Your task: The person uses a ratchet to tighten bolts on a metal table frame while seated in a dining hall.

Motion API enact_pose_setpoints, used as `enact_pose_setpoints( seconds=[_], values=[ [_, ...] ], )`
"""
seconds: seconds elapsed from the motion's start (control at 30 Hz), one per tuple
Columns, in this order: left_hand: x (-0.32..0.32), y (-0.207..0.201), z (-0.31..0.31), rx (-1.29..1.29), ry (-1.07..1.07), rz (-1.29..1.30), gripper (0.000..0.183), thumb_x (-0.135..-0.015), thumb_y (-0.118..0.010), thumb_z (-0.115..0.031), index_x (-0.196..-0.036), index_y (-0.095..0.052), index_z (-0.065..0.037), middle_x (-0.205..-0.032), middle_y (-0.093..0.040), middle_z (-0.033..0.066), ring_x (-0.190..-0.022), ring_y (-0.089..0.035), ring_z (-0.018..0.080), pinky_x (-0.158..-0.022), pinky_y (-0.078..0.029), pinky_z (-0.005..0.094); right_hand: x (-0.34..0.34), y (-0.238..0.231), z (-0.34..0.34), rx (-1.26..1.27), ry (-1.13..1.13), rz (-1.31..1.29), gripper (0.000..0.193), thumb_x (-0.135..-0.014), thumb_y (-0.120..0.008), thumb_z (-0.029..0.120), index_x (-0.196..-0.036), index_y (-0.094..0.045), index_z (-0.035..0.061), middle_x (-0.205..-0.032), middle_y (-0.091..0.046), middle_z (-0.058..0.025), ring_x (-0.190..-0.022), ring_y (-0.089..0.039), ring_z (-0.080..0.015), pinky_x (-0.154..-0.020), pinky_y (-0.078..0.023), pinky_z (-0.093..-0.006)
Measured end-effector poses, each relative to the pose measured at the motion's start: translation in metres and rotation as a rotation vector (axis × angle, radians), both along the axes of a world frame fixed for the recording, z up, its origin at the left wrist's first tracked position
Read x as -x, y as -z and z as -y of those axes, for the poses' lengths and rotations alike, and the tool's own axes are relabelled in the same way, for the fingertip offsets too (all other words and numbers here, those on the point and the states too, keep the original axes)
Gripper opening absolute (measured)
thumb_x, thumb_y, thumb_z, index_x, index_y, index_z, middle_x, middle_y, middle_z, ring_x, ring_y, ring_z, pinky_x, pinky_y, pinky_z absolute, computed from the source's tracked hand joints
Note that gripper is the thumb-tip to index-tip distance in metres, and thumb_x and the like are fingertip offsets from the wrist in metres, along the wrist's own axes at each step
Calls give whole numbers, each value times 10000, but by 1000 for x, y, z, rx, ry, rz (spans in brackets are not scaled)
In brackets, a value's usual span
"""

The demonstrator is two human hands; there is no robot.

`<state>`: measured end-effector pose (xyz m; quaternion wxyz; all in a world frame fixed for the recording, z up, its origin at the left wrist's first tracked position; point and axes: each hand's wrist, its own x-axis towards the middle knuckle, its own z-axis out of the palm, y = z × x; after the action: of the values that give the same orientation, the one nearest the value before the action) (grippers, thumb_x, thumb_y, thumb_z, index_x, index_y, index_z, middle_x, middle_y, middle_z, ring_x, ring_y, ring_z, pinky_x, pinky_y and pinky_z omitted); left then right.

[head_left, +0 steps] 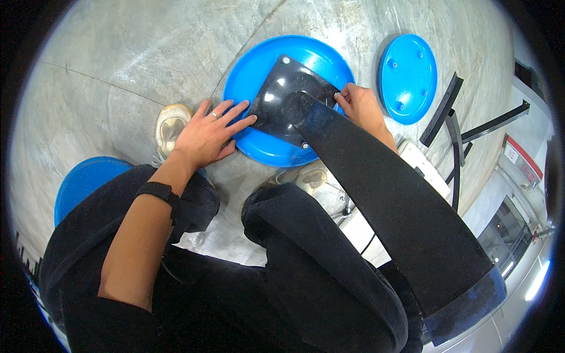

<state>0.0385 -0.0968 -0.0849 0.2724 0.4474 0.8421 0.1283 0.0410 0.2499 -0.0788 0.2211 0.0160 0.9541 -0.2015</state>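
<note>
Your left hand (pixel 206 134) lies open across the left rim of the large blue disc (pixel 254 73), apparently steadying the black plate (pixel 275 94) atop it. Your right hand (pixel 360 106) gathers its fingertips at the plate's right corner; whether they grasp anything, I cannot tell.

small white label (pixel 511 154) on a red-and-white object (pixel 530 167), far right, print too small to read

We stretch our bare left arm (pixel 132 244) forward, left hand (pixel 206 138) palm down, fingers spread. Our right hand (pixel 361 105) curls inward, thumb (pixel 341 102) close to forefinger; most of that forearm is hidden.
</note>
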Motion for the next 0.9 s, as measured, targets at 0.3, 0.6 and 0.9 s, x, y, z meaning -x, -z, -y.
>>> enact_pose_setpoints(
  seconds=[0.3,0.6,0.9],
  values=[
    [1,0,0,16,15,-10,598,-808,-597,-292,-1359,-369,-251,-1448,-296,18,-1285,-334,235,-1038,-288,502,0,-1,1,-27,40,26,209,-773,-661,183,-786,-627,-23,-695,-628,-225,-670,-626,-377,-648,-506,-428],
    [0,-1,-1,20,6,-4,593,-801,-601,-281,-1351,-382,-246,-1447,-298,15,-1284,-336,236,-1038,-292,497,-1,-2,2,5,32,26,177,-762,-662,147,-780,-616,-22,-723,-628,-227,-702,-624,-383,-663,-499,-439],
    [0,1,1,-30,-6,-2,649,-744,-655,-240,-1338,-394,-227,-1445,-298,22,-1266,-350,251,-1028,-308,488,1,-3,4,-26,8,50,220,-797,-629,175,-766,-607,-42,-736,-613,-271,-704,-617,-409,-654,-500,-463]
  ],
)
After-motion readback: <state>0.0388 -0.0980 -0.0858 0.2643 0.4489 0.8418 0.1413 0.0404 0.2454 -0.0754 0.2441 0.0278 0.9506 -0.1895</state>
